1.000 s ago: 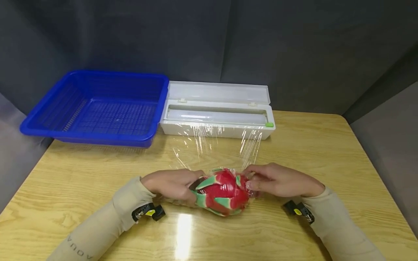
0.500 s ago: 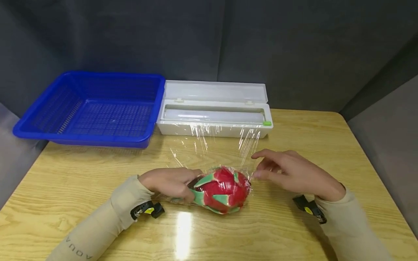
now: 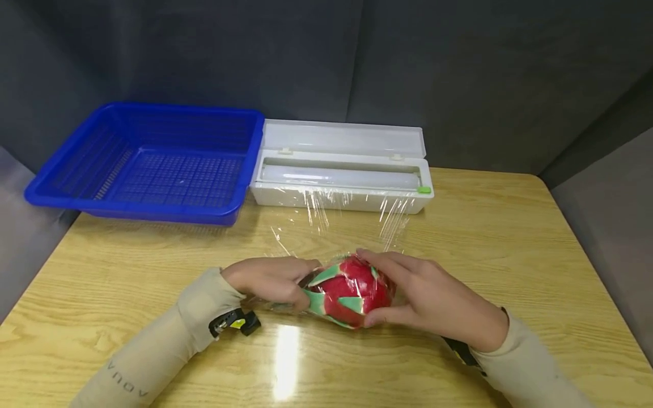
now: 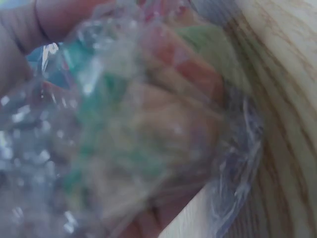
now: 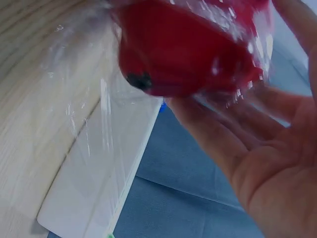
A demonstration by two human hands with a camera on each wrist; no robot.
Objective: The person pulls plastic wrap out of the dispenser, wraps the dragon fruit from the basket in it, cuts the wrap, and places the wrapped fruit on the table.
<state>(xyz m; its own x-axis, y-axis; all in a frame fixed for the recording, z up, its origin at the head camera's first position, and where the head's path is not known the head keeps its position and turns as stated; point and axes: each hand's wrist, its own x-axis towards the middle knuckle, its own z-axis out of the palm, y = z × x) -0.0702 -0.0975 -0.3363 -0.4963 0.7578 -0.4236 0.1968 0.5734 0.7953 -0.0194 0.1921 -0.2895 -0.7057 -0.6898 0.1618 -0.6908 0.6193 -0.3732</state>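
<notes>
A red dragon fruit with green scales lies on the table, covered in clear plastic wrap. The wrap stretches back to an open white dispenser. My left hand grips the fruit's left end, and bunched film lies over its fingers in the left wrist view. Around the right end curl the thumb and fingers of my right hand. In the right wrist view, the fruit's dark tip shows under the film, with my fingers along its side.
A blue plastic basket stands at the back left, against the dispenser's left end. Inside the dispenser sits a roll of film, and a green slider is at its right end. A dark curtain hangs behind the wooden table.
My right hand let go of the wrap by the fruit's right end, lifted off to the right, then came back and took hold of the fruit. The left hand has kept its grip.
</notes>
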